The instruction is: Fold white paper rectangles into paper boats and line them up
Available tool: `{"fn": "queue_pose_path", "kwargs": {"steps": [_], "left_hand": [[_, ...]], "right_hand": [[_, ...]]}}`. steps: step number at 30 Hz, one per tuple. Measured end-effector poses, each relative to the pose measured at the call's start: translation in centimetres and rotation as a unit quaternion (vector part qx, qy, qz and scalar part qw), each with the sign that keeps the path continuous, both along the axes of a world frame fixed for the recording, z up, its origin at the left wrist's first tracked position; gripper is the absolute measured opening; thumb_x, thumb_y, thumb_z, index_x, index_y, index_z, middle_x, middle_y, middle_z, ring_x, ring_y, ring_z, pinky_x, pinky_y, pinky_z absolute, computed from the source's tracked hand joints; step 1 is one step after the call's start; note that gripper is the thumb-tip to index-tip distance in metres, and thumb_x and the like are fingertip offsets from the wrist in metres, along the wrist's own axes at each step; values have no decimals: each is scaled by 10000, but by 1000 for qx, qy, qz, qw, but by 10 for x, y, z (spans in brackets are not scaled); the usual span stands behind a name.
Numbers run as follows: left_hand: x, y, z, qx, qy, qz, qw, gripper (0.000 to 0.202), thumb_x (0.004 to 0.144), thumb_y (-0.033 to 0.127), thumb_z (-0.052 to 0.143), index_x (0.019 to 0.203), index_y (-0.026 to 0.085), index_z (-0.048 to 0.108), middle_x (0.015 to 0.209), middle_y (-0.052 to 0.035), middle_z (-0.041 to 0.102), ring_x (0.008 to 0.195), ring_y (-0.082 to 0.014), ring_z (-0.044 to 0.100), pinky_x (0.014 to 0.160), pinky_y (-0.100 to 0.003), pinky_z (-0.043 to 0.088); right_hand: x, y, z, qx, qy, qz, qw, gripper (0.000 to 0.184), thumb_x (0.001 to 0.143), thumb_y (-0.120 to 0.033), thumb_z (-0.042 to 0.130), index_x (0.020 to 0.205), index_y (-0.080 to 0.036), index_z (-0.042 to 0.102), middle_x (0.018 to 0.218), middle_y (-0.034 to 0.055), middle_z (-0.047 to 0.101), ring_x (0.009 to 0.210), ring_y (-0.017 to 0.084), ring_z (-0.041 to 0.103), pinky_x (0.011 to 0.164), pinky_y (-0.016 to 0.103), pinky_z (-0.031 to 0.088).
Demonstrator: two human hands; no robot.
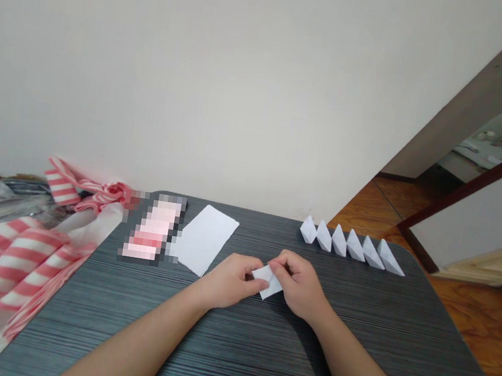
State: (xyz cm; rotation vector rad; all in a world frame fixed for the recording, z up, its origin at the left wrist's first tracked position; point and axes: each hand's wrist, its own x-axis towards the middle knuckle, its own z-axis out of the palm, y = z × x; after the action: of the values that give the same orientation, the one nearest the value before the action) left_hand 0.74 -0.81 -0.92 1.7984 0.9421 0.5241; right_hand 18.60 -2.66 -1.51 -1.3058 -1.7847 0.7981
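Paper piece (269, 283), white and folded, sits between our hands, just above the worktop (248, 363) and nearer its far edge than ours. Exact fold shape can't be read; the hands cover most of it, with only a pointed corner showing below. Left hand (230, 280) pinches the piece from the left, fingers curled in against it. Right hand (297, 285) pinches from the right, fingers bent over the top. The hands sit close together, both gripping the same piece, neither spread.

Along the far edge, right of the hands, we have a row of six paper boats (355, 246), side by side, all leaning the same way and well clear of the hands. Left of the hands lies a flat sheet of white paper (204, 239), angled on the worktop. Just beside it is a pink-and-white object (153, 230), too blurred to identify. Striped red-and-white material (9, 259) is heaped past the worktop's left edge, partly overlapping it. Wall (201, 80) behind; wood floor (487, 311) at right.
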Motion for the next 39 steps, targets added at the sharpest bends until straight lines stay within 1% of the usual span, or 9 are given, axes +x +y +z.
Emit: {"fn": "queue_pose_path", "kwargs": {"steps": [3, 8, 11, 14, 20, 26, 31, 35, 39], "left_hand": [[1, 0, 2, -1, 4, -7, 1000, 288, 797, 393, 513, 701, 138, 605, 606, 4, 575, 554, -108, 491, 500, -206, 332], [1, 0, 4, -30, -9, -5, 999, 426, 871, 460, 364, 675, 142, 571, 570, 1, 565, 530, -108, 513, 500, -206, 363], [0, 0, 3, -32, -26, 4, 999, 426, 875, 452, 365, 652, 143, 555, 552, 2, 550, 521, -109, 522, 497, -206, 379], [-1, 1, 0, -44, -52, 26, 997, 395, 878, 434, 372, 666, 147, 543, 544, 5, 544, 504, -108, 519, 488, -206, 392], [0, 3, -6, -65, -80, 56, 993, 366, 876, 439, 379, 711, 156, 543, 532, 9, 546, 473, -104, 508, 460, -205, 391], [1, 3, -9, -76, -78, 63, 992, 367, 869, 454, 394, 692, 160, 526, 505, 15, 541, 455, -100, 503, 452, -200, 383], [0, 4, -8, -61, -87, 92, 990, 357, 869, 446, 402, 713, 157, 543, 522, 12, 554, 456, -97, 502, 443, -196, 384], [1, 5, -9, -52, -97, 108, 988, 348, 868, 438, 411, 752, 149, 567, 543, 3, 568, 457, -96, 505, 440, -196, 395], [2, 6, -10, -68, -114, 109, 985, 345, 863, 438, 424, 762, 141, 568, 550, -6, 577, 458, -97, 515, 440, -195, 406]], "right_hand": [[0, 0, 0, 5, -7, -4, 1000, 190, 849, -181, 506, 660, -171, 524, 647, -12, 508, 609, 123, 481, 589, 243, 365], [-1, -1, -1, -5, -2, 6, 1000, 188, 855, -204, 505, 676, -169, 550, 660, -6, 529, 621, 126, 501, 597, 245, 380], [0, 0, -4, -23, 17, 16, 999, 146, 868, -227, 490, 790, -173, 601, 741, 12, 584, 681, 138, 538, 631, 248, 403], [2, 2, -7, -40, 39, 6, 998, 152, 879, -241, 469, 920, -182, 602, 829, 25, 618, 740, 148, 563, 662, 253, 420], [5, 1, -9, -82, 37, 1, 996, 205, 880, -275, 463, 721, -175, 547, 593, -19, 537, 544, 118, 508, 535, 233, 389], [2, 0, -9, -77, 39, -13, 996, 199, 879, -276, 465, 723, -178, 540, 584, -25, 527, 535, 112, 502, 530, 228, 382], [2, 2, -11, -116, 79, 9, 990, 170, 870, -300, 484, 795, -171, 567, 613, -19, 549, 555, 111, 523, 556, 226, 409], [2, 2, -9, -163, 92, 54, 981, 212, 852, -310, 514, 709, -157, 547, 616, -3, 582, 545, 110, 544, 552, 226, 428], [1, -1, -7, -185, 108, 45, 976, 237, 855, -314, 507, 671, -164, 508, 590, -9, 582, 505, 104, 545, 507, 215, 424]]}}
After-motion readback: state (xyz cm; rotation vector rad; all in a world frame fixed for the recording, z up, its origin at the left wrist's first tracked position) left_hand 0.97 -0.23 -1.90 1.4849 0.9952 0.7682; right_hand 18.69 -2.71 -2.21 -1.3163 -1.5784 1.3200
